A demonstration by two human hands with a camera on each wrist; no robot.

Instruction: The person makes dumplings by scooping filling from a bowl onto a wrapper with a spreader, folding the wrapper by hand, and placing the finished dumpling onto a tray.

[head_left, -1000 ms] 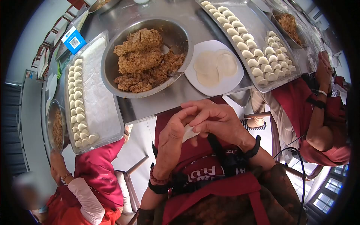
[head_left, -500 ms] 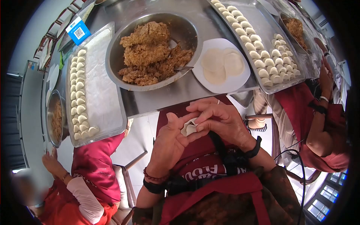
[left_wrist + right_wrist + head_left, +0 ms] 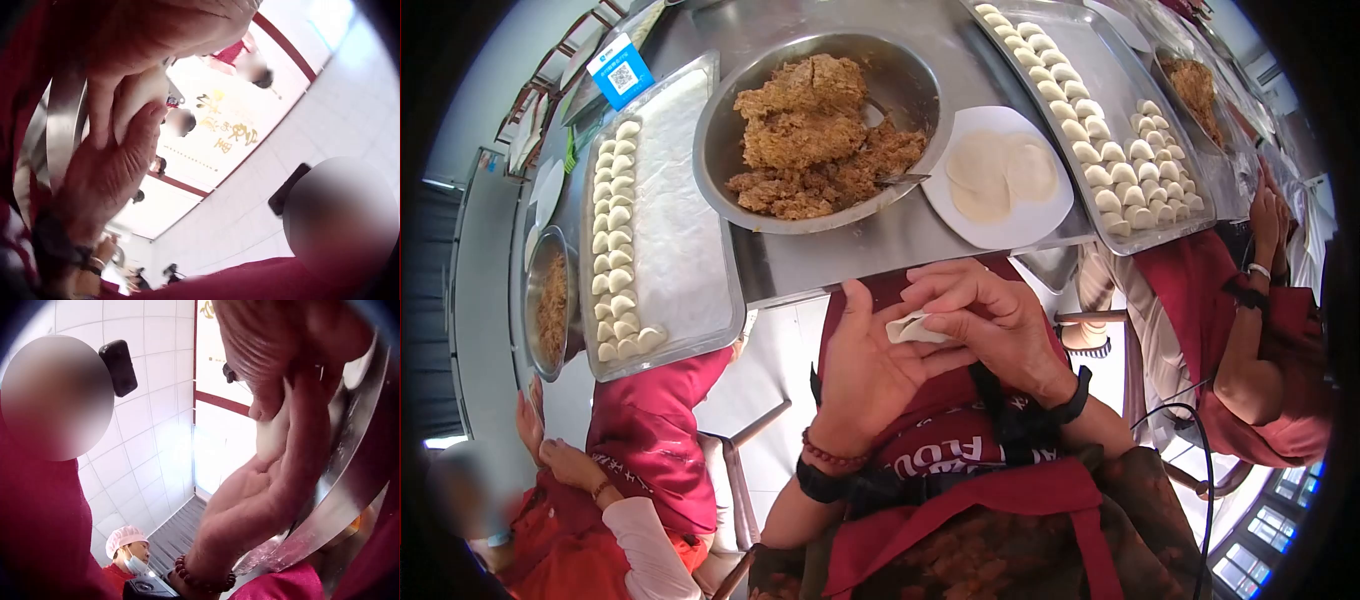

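A pale, partly folded dumpling (image 3: 908,328) lies across the fingers of my left hand (image 3: 868,372), over my lap near the table's front edge. That hand is palm up, its thumb upright and its fingers stretched out beneath the dough. My right hand (image 3: 1005,330) pinches the dumpling's right end between thumb and fingers. In the left wrist view the dumpling (image 3: 140,97) shows as a smooth white side between the hands. Beyond the hands stands a metal bowl (image 3: 710,175) of brown filling (image 3: 805,110), beside a white plate (image 3: 1040,220) with several thin round wrappers (image 3: 985,180).
A metal tray (image 3: 685,200) with rows of dumplings is at the left. A fuller dumpling tray (image 3: 1100,50) stands at the right. A blue QR-code card (image 3: 620,75) stands behind the left tray. People in red sit on both sides, and a black cable (image 3: 1205,460) hangs at my right.
My left hand has opened out from cupping the dough to a flatter palm with the thumb raised. The dough now looks folded into a narrower shape, with my right hand still pinching it.
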